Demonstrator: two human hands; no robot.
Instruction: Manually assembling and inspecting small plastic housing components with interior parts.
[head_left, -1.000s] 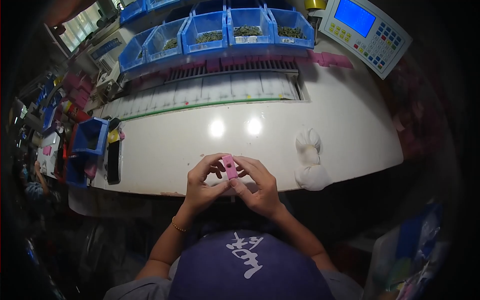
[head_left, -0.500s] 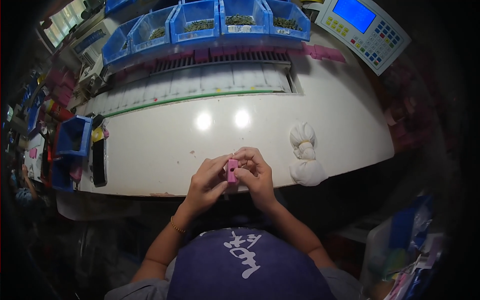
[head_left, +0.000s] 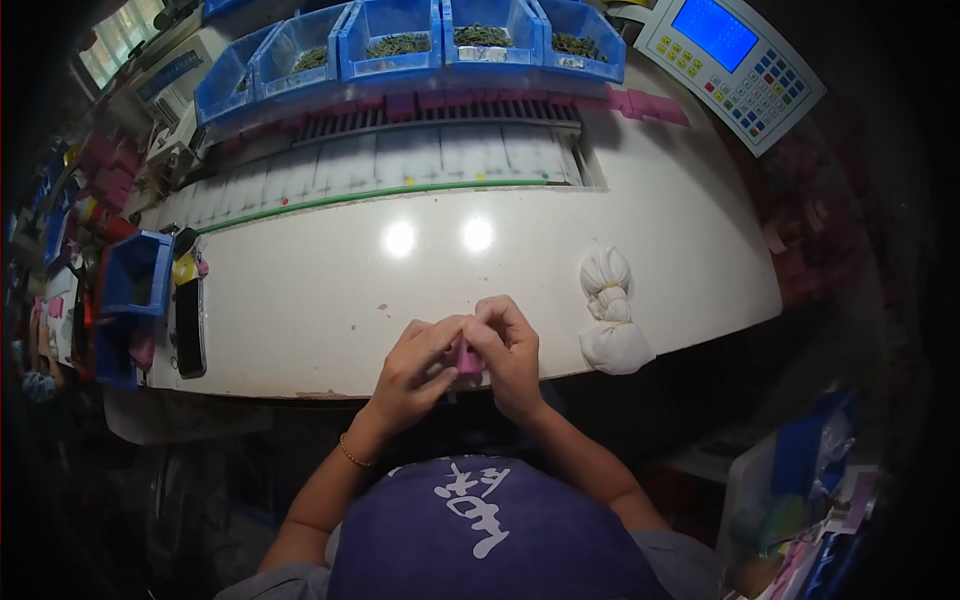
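Near the front edge of the white table, my left hand [head_left: 413,368] grips a small pink box [head_left: 468,361] between thumb and fingers. My right hand [head_left: 510,362] is closed at the box's upper end, its thumb and fingertips pressed together there. Fingers of both hands cover most of the box, so only its lower part shows. The fingertips of the two hands meet over its top. To the right lies a white knotted cloth bundle [head_left: 612,315] on the table.
Blue bins [head_left: 398,28] of dried green leafy bits line the back. Below them runs a slatted conveyor [head_left: 440,118] with pink boxes [head_left: 650,106]. A keypad panel [head_left: 735,65] with a blue screen stands back right. A dark phone [head_left: 190,328] lies left, beside a blue bin [head_left: 137,270].
My right thumb and fingers have moved up to the box's top end, covering the face with the dark hole. The box has tilted, and my left hand still holds it.
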